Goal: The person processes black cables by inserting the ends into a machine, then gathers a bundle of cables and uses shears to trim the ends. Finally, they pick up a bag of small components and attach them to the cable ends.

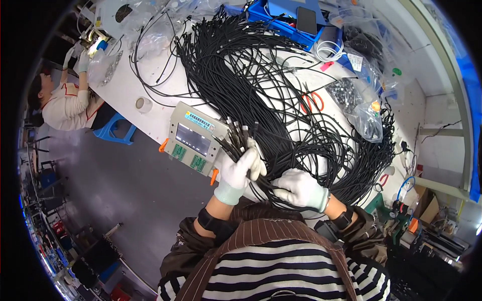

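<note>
White knitted gloves cover both of my hands. My left hand (241, 165) is closed round a bundle of black cables (232, 142), whose plug ends stick up above the fingers. Close by on the right, my right hand (300, 189) has its fingers curled over black cables of the same kind, lower along the strands. Just left of my left hand lies a grey cable tester (193, 138) with a small screen, green circuit boards and orange clips. A large heap of black cables (236, 85) stretches from my hands to the far side of the white table (163, 118).
Red-handled scissors (312, 102) lie among the cables. At the back are a blue bin (281, 27) with a phone (306, 21), a coiled white cable (329, 50) and plastic bags (354, 108). A cup (143, 105), a blue stool (115, 130) and a co-worker (68, 103) are at the left.
</note>
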Demonstrator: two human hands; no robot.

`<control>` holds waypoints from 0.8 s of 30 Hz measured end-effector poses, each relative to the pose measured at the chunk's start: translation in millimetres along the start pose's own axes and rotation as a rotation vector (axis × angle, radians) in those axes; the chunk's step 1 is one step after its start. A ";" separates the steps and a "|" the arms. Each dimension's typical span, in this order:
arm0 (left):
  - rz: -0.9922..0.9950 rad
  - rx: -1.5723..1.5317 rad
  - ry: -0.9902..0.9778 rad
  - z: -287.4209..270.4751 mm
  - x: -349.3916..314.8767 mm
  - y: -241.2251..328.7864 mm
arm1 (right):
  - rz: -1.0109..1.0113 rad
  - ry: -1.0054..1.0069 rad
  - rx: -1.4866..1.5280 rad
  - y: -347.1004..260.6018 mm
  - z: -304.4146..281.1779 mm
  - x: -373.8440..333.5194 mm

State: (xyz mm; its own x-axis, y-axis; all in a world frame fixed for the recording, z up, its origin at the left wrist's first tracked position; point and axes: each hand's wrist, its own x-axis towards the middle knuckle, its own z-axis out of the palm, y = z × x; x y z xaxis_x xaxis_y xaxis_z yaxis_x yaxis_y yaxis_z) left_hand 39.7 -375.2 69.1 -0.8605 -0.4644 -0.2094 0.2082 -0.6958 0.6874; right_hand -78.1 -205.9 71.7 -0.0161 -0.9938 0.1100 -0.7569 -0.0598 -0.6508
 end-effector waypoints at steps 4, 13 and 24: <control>0.019 0.206 -0.223 -0.7 -15.2 10.7 | 0.406 -0.044 0.500 -15.3 -20.5 15.7; -0.254 0.497 -0.258 10.2 -37.2 13.7 | 0.402 0.259 1.026 -17.5 -17.6 54.8; -0.181 0.802 -0.391 4.0 -38.5 15.5 | 0.133 0.526 1.844 3.0 -25.7 47.9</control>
State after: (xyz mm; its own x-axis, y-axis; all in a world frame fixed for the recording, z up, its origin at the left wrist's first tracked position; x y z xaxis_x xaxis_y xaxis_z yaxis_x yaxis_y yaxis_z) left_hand 74.2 -366.0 90.6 -0.9753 -0.0645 -0.2112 -0.2057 -0.0825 0.9751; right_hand -97.9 -251.3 94.3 -0.4403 -0.8966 -0.0476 0.7845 -0.3584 -0.5060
